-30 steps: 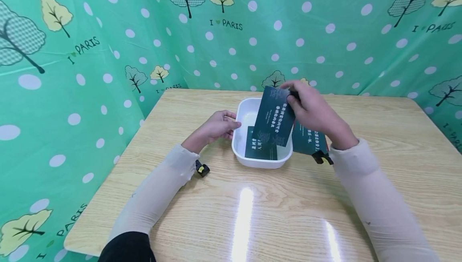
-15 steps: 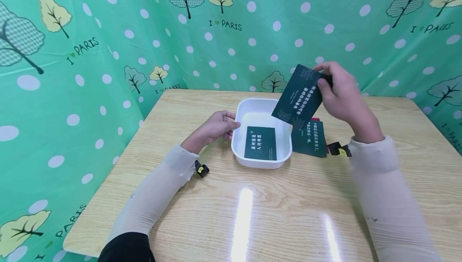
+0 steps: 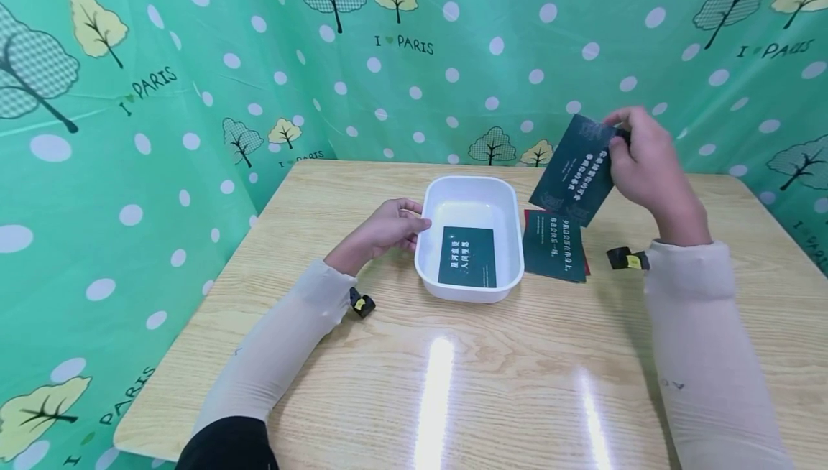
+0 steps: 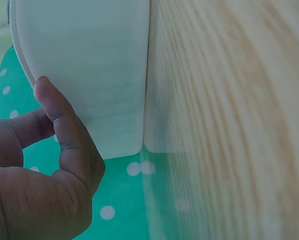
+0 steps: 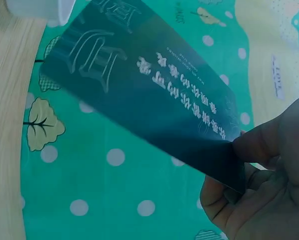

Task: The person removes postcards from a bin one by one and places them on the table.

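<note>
A white plastic basin (image 3: 471,295) stands on the table. My left hand (image 3: 391,227) grips its left rim between thumb and fingers, and the left wrist view shows the thumb tip on the edge of the basin (image 4: 99,75). My right hand (image 3: 650,164) pinches a dark green printed card (image 3: 572,172) by one end, raised and tilted to the right of the basin. In the right wrist view, white writing runs along the card (image 5: 144,95), with thumb and fingers at its corner. Another green card (image 3: 467,258) lies flat inside the basin.
Beside the basin's right wall, a small pile of green cards (image 3: 554,247) with red edges showing lies on the wooden table (image 3: 362,384). A green dotted curtain (image 3: 414,75) hangs behind the table and along its left side.
My right hand has carried its card from over the basin up and to the right, uncovering the card inside and the pile beside it. My left hand has stayed at the rim.
</note>
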### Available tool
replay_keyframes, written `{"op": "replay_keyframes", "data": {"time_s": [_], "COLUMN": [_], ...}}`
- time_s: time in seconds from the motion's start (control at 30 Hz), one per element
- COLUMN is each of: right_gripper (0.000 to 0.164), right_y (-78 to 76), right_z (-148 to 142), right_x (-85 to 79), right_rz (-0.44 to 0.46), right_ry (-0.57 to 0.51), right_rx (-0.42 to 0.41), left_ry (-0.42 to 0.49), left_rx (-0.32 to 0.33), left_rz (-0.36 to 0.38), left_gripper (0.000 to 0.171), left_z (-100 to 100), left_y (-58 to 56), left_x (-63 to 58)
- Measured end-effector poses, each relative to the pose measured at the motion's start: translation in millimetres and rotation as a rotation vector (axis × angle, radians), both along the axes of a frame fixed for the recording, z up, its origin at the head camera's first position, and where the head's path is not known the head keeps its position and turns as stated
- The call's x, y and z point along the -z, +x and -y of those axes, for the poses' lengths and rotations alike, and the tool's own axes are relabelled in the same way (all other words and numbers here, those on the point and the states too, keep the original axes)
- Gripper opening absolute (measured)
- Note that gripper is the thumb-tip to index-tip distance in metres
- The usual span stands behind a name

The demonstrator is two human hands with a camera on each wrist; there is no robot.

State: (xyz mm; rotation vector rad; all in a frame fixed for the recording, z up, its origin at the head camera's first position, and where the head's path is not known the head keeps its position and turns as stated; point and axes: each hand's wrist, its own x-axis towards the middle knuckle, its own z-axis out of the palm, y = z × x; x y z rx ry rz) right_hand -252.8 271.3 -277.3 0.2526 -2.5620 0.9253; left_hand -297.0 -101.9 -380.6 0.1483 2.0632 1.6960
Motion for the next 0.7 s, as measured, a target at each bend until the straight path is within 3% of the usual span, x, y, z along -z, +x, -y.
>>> {"op": "replay_keyframes", "data": {"time_s": [0.3,0.7], "right_gripper": [0.039,0.036], "right_y": [-15.6,-30.3], "right_z": [-14.7,-15.6], "right_x": [17.2,44.2], "right_rz": [0.153,0.245], "right_ry": [0.018,0.06], "right_rx": [0.001,-0.038], "left_ry": [-0.01,-0.008], "left_rx": [0.001,-0.004], "left_rz": [-0.009,-0.002], "left_gripper": [0.037,0.037], "left_z": [0.1,-0.1], "left_y": [0.3,-1.4], "left_x": [0.1,2.2]}}
